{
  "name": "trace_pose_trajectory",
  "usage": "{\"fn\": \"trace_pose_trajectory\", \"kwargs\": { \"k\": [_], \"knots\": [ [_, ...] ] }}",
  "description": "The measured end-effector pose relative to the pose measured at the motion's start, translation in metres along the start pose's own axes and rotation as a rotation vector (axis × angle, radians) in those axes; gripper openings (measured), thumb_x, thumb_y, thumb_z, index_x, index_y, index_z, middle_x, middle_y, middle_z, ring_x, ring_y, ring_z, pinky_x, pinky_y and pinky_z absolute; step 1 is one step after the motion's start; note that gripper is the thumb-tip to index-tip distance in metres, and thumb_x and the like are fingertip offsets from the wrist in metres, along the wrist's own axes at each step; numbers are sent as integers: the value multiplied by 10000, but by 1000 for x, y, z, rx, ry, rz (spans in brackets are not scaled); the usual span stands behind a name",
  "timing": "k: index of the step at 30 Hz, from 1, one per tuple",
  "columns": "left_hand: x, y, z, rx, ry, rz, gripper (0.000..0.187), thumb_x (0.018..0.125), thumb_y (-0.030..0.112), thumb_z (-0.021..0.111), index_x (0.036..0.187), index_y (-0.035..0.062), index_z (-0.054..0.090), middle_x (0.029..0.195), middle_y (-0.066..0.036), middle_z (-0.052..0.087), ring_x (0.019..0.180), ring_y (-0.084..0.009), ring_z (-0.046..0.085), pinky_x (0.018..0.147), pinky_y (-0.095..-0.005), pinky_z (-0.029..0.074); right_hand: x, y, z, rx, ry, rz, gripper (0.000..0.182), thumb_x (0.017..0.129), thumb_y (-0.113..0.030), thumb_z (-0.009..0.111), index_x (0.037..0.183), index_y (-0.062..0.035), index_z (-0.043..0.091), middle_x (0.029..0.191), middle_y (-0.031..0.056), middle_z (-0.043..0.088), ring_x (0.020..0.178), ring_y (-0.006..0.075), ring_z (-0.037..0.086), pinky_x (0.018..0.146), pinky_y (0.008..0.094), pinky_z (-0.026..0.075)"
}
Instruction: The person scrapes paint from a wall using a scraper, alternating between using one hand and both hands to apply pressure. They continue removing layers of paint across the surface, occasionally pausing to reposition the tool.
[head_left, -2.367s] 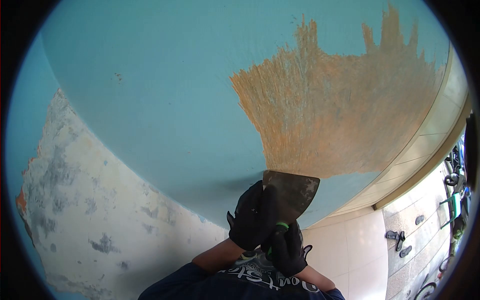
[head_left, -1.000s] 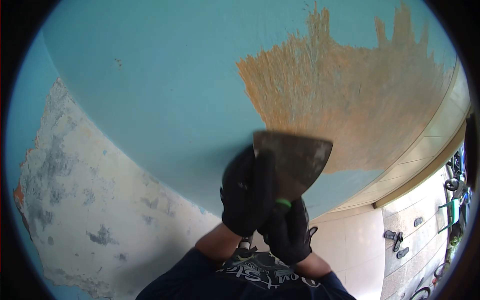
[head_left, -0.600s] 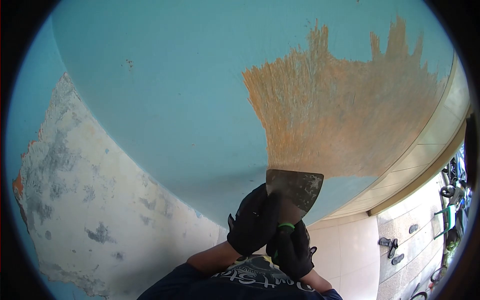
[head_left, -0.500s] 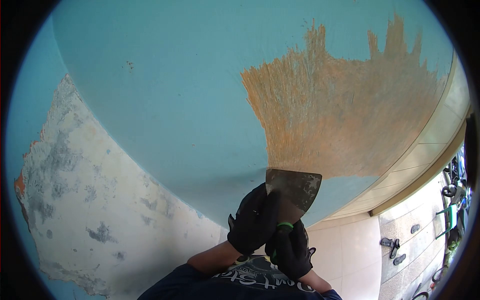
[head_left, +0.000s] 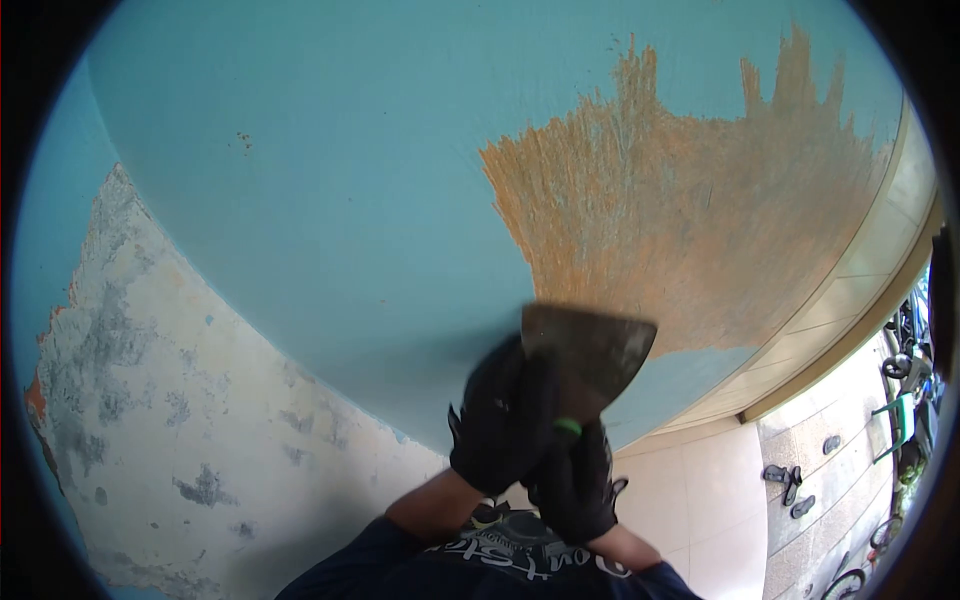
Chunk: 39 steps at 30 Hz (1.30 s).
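Observation:
A wide metal scraper [head_left: 595, 350] with a green collar lies with its blade at the lower edge of a bare orange-brown patch [head_left: 690, 210] on the blue wall [head_left: 300, 200]. My left hand [head_left: 505, 415], in a black glove, is closed on the left side of the blade, its fingers pressed on the metal. Below the blade my right hand [head_left: 578, 490], also in a black glove, is wrapped round the handle, which it mostly hides. The two hands touch or nearly touch.
At the left is a whitish, grey-stained wall area [head_left: 200, 430] with peeled edges. A beige tiled floor [head_left: 700, 490] lies at the lower right. Beyond it are dark sandals [head_left: 790, 480], a green frame [head_left: 900, 425] and bicycle wheels [head_left: 845, 585].
The scraper and both hands have moved slightly up the wall. The blade looks larger and more level, and the view has shifted a little.

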<state>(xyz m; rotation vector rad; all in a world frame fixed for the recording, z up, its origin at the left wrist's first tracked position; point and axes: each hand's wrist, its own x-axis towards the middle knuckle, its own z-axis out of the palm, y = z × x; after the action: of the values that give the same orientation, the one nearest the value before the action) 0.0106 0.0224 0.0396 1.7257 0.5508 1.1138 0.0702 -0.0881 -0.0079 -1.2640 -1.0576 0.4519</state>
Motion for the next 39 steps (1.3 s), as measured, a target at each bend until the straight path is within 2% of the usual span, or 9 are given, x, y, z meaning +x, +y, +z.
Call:
{"fn": "trace_pose_trajectory", "kwargs": {
  "k": [2,5,8,14,29,32,34,37,39],
  "knots": [
    [12,19,-4,-105,13,21,207,1020,179,590,1034,-19,649,903,-153,689,787,-238,661,738,-368,516,7,-12,0,-191,-23,-243,442,1003,-71,559,1380,81,387,882,134,647,666,179,629,637,333,501],
    [9,24,-5,-62,-107,22,203,1021,182,588,1038,-11,648,889,-160,682,774,-290,660,726,-381,511,0,-21,-4,132,10,87,453,1002,-64,550,1380,108,368,808,103,645,627,173,621,604,318,496],
    [-19,-4,5,75,-24,92,199,1025,183,583,1039,-5,645,900,-160,684,792,-289,664,733,-381,512,-22,2,-12,-371,-47,-140,405,993,-43,544,1334,127,406,792,97,644,635,176,628,570,311,489],
    [-24,-8,1,102,-95,-28,184,1037,168,552,1034,1,628,899,-152,684,791,-280,658,726,-374,504,-28,-10,-11,152,50,299,283,897,34,602,1156,116,527,854,136,648,649,200,635,592,331,493],
    [-15,-9,-4,-60,-149,-92,163,1025,134,566,1004,-12,633,879,-133,678,777,-254,648,712,-365,502,-48,25,2,-642,-89,-245,298,985,-51,575,1209,108,460,889,145,631,678,278,613,593,402,475],
    [-9,-10,-5,-129,-153,-93,160,1017,134,578,1008,-16,634,881,-131,679,784,-272,654,714,-374,508,-41,9,11,183,159,266,306,977,-67,586,1190,130,489,895,175,631,745,293,632,630,416,492],
    [0,4,-7,-172,-119,-100,159,1014,134,583,1012,-17,634,882,-131,679,788,-282,657,716,-379,512,-27,0,0,-863,-209,-145,271,948,-42,607,1155,123,549,947,214,629,763,317,642,644,405,507],
    [14,21,-10,347,2,521,159,1015,137,585,996,-13,635,863,-141,672,766,-263,654,702,-375,503,-10,-1,-5,-767,40,-649,214,895,-7,642,1075,107,615,1003,252,617,751,338,643,630,391,511],
    [-3,15,-6,155,-47,285,159,1015,138,586,991,-11,635,863,-139,671,763,-258,651,696,-372,499,-17,-4,-11,-834,-25,-631,196,874,6,653,1043,99,619,1019,249,615,737,328,644,621,384,506]
  ]
}}
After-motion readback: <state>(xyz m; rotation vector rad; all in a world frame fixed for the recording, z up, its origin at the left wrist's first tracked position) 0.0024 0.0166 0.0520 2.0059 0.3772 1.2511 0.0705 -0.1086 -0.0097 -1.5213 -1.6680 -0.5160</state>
